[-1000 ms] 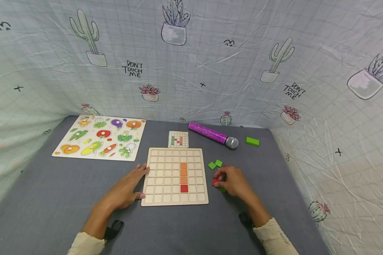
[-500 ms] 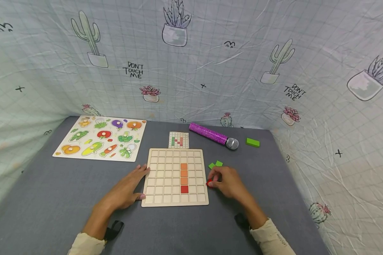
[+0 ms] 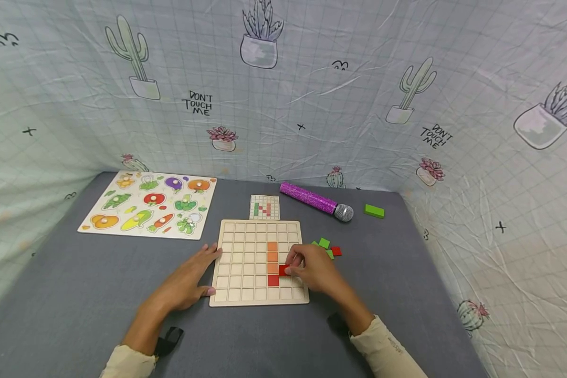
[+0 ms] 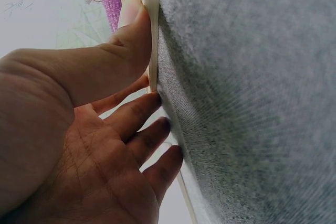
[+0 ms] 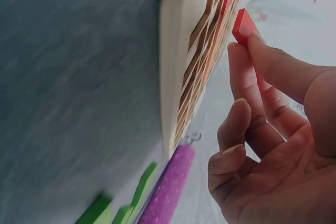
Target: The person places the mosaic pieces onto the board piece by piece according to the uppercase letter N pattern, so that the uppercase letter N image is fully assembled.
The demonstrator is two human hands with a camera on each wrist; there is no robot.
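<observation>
My right hand pinches a red square tile between thumb and fingertips, over the right part of the wooden grid board. In the right wrist view that tile is tilted and apart from the board. One column of the board holds several orange tiles with a red tile below them. My left hand rests at the board's left edge, its thumb and fingers touching the side. Right of the board lie several green tiles and one loose red tile.
A small pattern card lies behind the board. Further back is a purple glittery microphone, with a green block to its right. A vegetable puzzle board lies at the back left. A printed cloth hangs behind the grey table.
My right hand has carried the red tile from the loose pile leftwards over the board. The remaining red and green tiles are uncovered. My left hand has stayed at the board's edge.
</observation>
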